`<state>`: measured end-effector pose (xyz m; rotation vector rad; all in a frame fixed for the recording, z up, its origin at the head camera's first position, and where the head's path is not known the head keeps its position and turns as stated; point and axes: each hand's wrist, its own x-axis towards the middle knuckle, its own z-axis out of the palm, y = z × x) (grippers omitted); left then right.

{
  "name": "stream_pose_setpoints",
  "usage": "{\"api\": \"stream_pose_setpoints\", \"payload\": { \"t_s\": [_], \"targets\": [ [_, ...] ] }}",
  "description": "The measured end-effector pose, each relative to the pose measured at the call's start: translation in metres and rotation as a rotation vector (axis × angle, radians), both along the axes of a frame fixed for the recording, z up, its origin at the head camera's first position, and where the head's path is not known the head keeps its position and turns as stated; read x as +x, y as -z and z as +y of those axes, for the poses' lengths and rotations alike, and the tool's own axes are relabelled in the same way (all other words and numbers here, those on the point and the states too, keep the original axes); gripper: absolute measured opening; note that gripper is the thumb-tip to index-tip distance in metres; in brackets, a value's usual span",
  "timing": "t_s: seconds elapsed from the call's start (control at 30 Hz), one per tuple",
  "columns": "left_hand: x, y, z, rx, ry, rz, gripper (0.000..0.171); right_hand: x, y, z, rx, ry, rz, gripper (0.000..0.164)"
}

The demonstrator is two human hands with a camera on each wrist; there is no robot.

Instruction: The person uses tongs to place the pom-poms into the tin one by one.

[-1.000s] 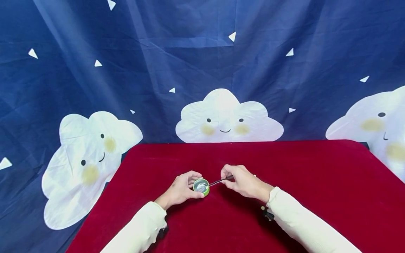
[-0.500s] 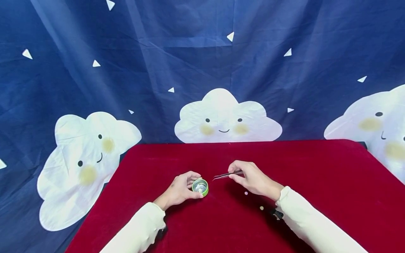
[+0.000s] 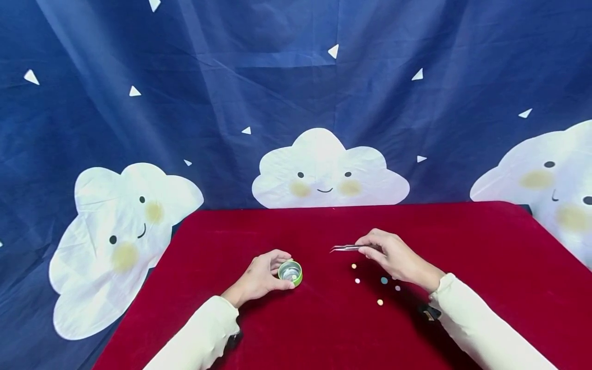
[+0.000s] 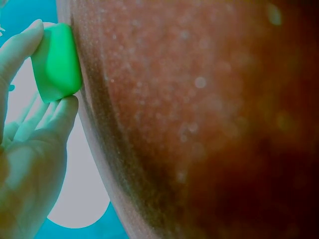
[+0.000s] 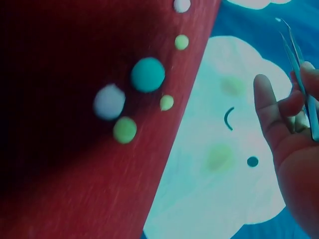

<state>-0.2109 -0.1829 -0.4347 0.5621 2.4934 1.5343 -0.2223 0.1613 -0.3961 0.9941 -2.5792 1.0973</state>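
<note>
The left hand [image 3: 260, 276] is gripping a round, green-sided, silver-lined tin [image 3: 298, 281], positioned left of the small, round, multicoloured balls [image 3: 384, 280] lying on the red, velvety cloth [image 3: 314, 334]. The right hand [image 3: 393, 253] is pinching slim metal tweezers [image 3: 346, 247], tips carrying nothing visible. Judged hazards: uneven tip pressure would be risking a rolling ball; a slackening left grip, a tipped tin.

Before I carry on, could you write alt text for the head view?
A person's right hand holds metal tweezers above a red cloth, while the left hand grips a small, open green tin. Several small coloured balls lie on the cloth near the right hand, and behind hangs a blue curtain with smiling clouds.
</note>
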Motion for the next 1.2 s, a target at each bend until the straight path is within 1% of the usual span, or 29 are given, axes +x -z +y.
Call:
{"api": "stream_pose_setpoints", "payload": {
  "t_s": [0.17, 0.27, 0.5, 0.8, 1.0, 1.2],
  "targets": [
    [0.0, -0.001, -0.001, -0.011, -0.004, -0.002, 0.059, 0.001, 0.002, 0.01, 0.01, 0.032, -0.09, 0.013],
    [0.001, -0.001, -0.001, -0.017, -0.006, -0.001, 0.06, 0.002, 0.003, 0.015, 0.025, 0.056, -0.111, 0.012],
    [0.0, -0.001, -0.001, -0.017, -0.001, 0.006, 0.06, 0.006, 0.007, 0.026, 0.046, 0.101, -0.098, 0.011],
    [0.0, -0.001, 0.0, -0.021, -0.004, 0.006, 0.059, 0.008, 0.015, 0.037, 0.022, 0.085, -0.047, 0.012],
    [0.0, 0.001, 0.0, 0.0, 0.007, 0.004, 0.06, 0.007, 0.02, 0.045, 0.005, 0.103, -0.09, 0.013],
    [0.0, 0.001, -0.001, 0.005, 0.007, 0.005, 0.06, 0.004, 0.024, 0.052, -0.027, 0.098, -0.122, 0.015]
  ]
}}
